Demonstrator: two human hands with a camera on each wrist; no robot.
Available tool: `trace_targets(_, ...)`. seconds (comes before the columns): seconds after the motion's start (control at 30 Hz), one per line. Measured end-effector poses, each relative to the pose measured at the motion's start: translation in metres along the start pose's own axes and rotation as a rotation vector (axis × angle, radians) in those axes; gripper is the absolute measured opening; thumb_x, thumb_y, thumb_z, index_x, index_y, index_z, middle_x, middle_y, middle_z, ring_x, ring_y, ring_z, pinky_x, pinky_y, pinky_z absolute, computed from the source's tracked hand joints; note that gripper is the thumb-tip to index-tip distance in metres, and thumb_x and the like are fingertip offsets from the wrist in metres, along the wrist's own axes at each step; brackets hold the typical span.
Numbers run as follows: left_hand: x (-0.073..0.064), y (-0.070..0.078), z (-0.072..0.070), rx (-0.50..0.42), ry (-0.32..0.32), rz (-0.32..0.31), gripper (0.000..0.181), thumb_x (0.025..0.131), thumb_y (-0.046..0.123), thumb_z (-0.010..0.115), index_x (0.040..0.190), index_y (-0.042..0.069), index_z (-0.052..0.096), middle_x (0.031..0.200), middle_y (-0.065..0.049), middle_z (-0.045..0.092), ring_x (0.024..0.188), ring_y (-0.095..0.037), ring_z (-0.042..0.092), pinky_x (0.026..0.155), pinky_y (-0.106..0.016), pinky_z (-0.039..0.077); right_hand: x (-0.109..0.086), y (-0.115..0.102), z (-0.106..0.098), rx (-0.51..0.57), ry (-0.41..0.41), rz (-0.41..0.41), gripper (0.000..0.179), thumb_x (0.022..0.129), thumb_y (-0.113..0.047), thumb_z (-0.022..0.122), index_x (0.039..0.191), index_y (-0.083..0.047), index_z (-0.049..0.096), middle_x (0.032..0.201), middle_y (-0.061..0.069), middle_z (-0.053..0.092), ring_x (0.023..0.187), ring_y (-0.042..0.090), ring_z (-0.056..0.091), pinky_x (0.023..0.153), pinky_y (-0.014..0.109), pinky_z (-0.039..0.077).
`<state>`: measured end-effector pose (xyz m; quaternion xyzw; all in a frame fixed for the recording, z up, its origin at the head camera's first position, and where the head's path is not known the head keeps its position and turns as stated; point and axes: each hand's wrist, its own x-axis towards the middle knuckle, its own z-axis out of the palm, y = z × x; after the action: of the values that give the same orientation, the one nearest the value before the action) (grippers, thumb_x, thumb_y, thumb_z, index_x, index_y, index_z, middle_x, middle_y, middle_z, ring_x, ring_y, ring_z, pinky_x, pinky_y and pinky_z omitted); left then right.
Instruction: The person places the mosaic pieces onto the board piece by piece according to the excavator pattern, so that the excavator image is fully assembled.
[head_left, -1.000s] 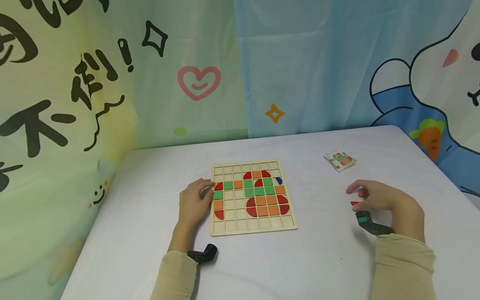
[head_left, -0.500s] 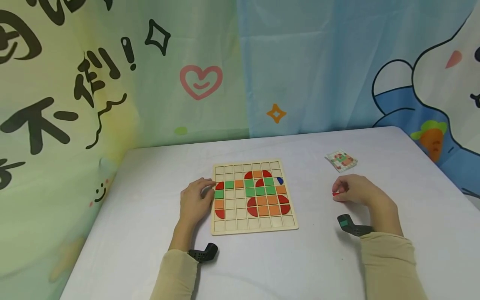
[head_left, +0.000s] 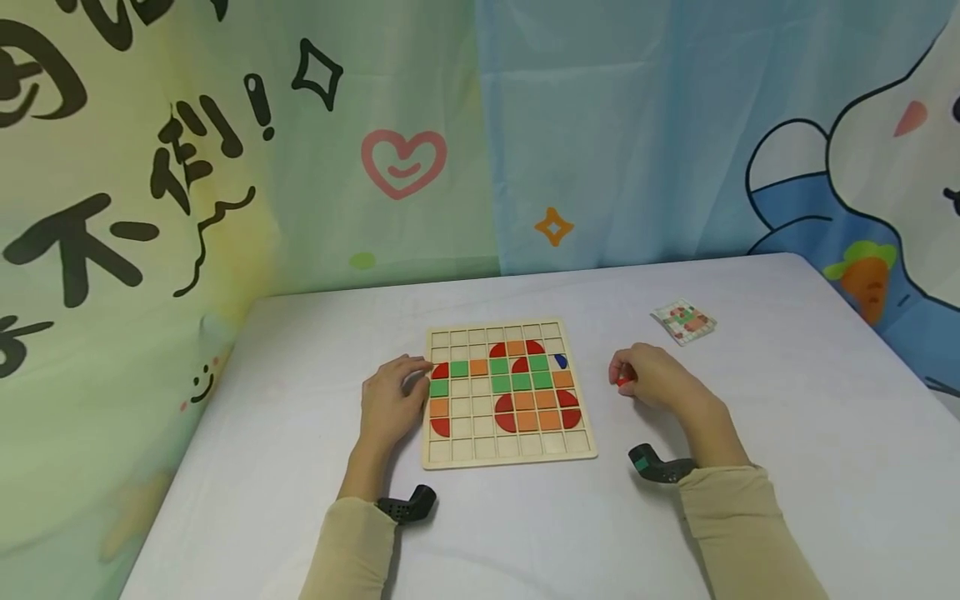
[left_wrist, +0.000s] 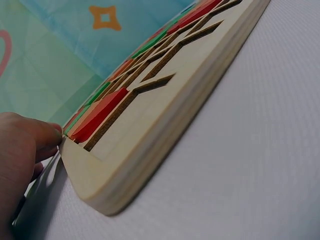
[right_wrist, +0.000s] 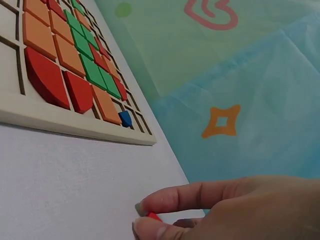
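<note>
A square wooden grid board [head_left: 517,452] lies on the table, with red, green and orange pieces and a small blue piece [head_left: 560,362] set in its cells. My left hand [head_left: 390,402] rests against the board's left edge, fingertips touching it beside a red rounded piece [head_left: 440,372]. In the left wrist view those fingers [left_wrist: 47,134] meet the board's edge. Right of the board, above the table, my right hand [head_left: 648,375] pinches a small red piece [right_wrist: 154,216] between thumb and index finger. Most of that piece is hidden by the fingertips.
A small stack of printed cards [head_left: 683,322] lies at the back right of the white table [head_left: 525,533]. A printed curtain [head_left: 600,125] hangs behind the table. Each wrist wears a black camera mount [head_left: 660,465].
My right hand has moved left toward the board, carrying the red piece, with its fingers drawn closer round it. The left hand has stayed at the board's edge.
</note>
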<state>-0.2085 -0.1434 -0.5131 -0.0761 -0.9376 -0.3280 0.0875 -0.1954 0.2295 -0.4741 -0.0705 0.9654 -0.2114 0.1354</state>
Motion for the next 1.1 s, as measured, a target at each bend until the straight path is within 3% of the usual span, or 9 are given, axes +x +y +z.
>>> trace_targets(0.23,0.001,0.001,0.003,0.006,-0.012,-0.007,0.026,0.091,0.023,0.057,0.114,0.020,0.069,0.127,0.000,0.063,0.131,-0.021,0.046,0.107,-0.051,0.030,-0.002,0.001,0.001,0.048,0.016,0.035,0.007,0.086,-0.007,0.066,0.091,-0.009,0.062,0.078,0.005,0.057,0.076,0.020,0.051,0.070,0.033,0.044)
trace_targets(0.43,0.001,0.001,0.001,0.012,-0.017,-0.004,0.026,0.090,0.023,0.057,0.114,0.020,0.068,0.126,0.001,0.064,0.131,-0.020,0.047,0.106,-0.052,0.030,0.004,-0.008,0.006,0.114,0.124,0.046,0.014,0.095,-0.016,0.056,0.105,-0.007,0.059,0.077,0.005,0.053,0.070,0.017,0.049,0.062,0.029,0.040)
trace_targets(0.57,0.001,0.000,0.000,0.008,-0.024,-0.002,0.027,0.091,0.023,0.057,0.115,0.020,0.068,0.126,0.001,0.063,0.131,-0.020,0.046,0.107,-0.052,0.029,0.007,-0.030,0.006,0.177,0.233,0.033,0.018,0.095,-0.019,0.057,0.108,-0.007,0.061,0.084,0.008,0.056,0.074,0.019,0.052,0.063,0.028,0.045)
trace_targets(0.77,0.001,-0.001,-0.001,0.009,-0.008,-0.002,0.027,0.090,0.022,0.057,0.114,0.019,0.068,0.126,0.000,0.063,0.131,-0.021,0.047,0.106,-0.053,0.030,0.005,-0.080,0.017,0.330,0.374,-0.043,0.015,0.091,-0.028,0.064,0.095,-0.014,0.066,0.083,0.001,0.067,0.077,0.017,0.056,0.067,0.028,0.048)
trace_targets(0.93,0.001,-0.003,0.000,0.005,-0.007,0.003,0.027,0.089,0.021,0.058,0.114,0.019,0.068,0.126,-0.001,0.064,0.131,-0.021,0.047,0.106,-0.053,0.030,0.005,-0.111,0.036,0.460,0.347,-0.113,0.013,0.089,-0.026,0.066,0.094,-0.014,0.062,0.080,-0.001,0.065,0.070,0.013,0.058,0.059,0.025,0.047)
trace_targets(1.1,0.001,-0.001,0.000,0.008,-0.007,0.001,0.027,0.090,0.022,0.057,0.114,0.020,0.069,0.126,0.000,0.064,0.131,-0.021,0.047,0.106,-0.052,0.030,0.007,-0.124,0.050,0.544,0.290,-0.150,0.025,0.092,-0.010,0.058,0.117,-0.008,0.062,0.089,0.006,0.058,0.073,0.015,0.066,0.060,0.022,0.051)
